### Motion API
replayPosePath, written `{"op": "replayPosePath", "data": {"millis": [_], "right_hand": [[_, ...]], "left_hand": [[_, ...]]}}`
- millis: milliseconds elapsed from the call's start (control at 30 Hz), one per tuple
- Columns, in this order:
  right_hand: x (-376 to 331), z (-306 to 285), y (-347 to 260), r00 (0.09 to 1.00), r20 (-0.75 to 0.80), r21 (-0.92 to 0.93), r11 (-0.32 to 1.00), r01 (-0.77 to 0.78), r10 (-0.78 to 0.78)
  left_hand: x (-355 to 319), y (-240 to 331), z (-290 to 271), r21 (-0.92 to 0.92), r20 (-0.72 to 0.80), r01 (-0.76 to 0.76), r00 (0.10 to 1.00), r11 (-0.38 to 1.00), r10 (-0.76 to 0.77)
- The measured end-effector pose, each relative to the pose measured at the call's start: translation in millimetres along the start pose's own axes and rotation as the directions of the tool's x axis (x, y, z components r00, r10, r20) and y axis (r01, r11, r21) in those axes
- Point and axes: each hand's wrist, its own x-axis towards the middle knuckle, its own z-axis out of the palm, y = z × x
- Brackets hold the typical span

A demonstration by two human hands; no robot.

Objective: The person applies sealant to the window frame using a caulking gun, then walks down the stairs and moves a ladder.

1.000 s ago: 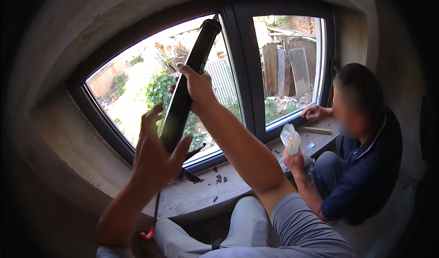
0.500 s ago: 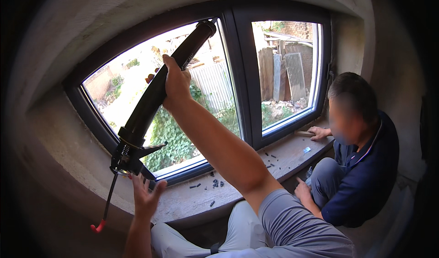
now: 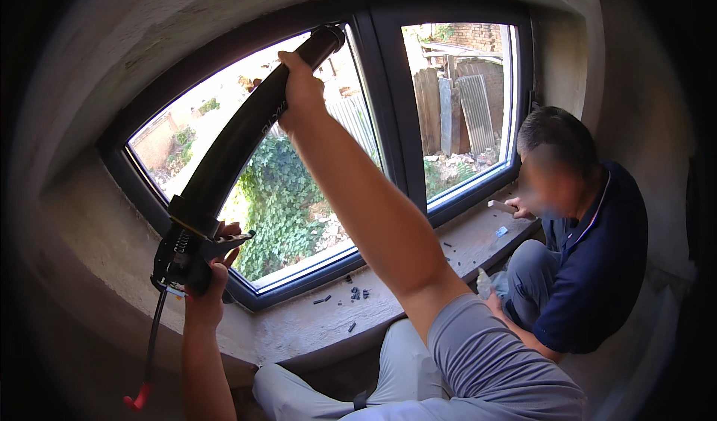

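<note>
A long black caulking gun (image 3: 231,141) slants across the left window pane, its front end near the top of the middle frame post. My right hand (image 3: 302,92) is wrapped around the upper part of its barrel, arm stretched up. At the lower end my left hand (image 3: 213,272) grips the handle, fingers showing behind the trigger (image 3: 243,236). The gun's rod, ending in a red hook (image 3: 139,397), sticks out downward. The tip is hard to make out against the dark window frame (image 3: 370,85).
Several small black pieces (image 3: 355,294) lie on the rough sill (image 3: 299,324). At right a co-worker (image 3: 597,249) crouches by the sill, holding a pale block (image 3: 502,207) in one hand and a clear bottle (image 3: 484,281) in the other. My knees (image 3: 299,395) are below the sill.
My left hand has gone from open beside the gun's lower end to closed around its handle. My right hand sits higher on the barrel. The co-worker has lifted the block.
</note>
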Motion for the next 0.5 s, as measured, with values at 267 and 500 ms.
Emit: {"op": "replayPosePath", "data": {"millis": [267,500], "right_hand": [[20.1,-1.2,4.0,0.998,0.067,0.082,0.997,0.005,-0.011],[41.4,4.1,16.2,0.995,0.093,0.117,0.993,0.023,-0.034]], "left_hand": [[-4.2,13.0,15.6,-0.253,0.022,0.082,0.997,0.964,-0.079],[4.3,14.4,-1.2,-0.417,-0.033,0.083,0.994,0.905,-0.107]]}}
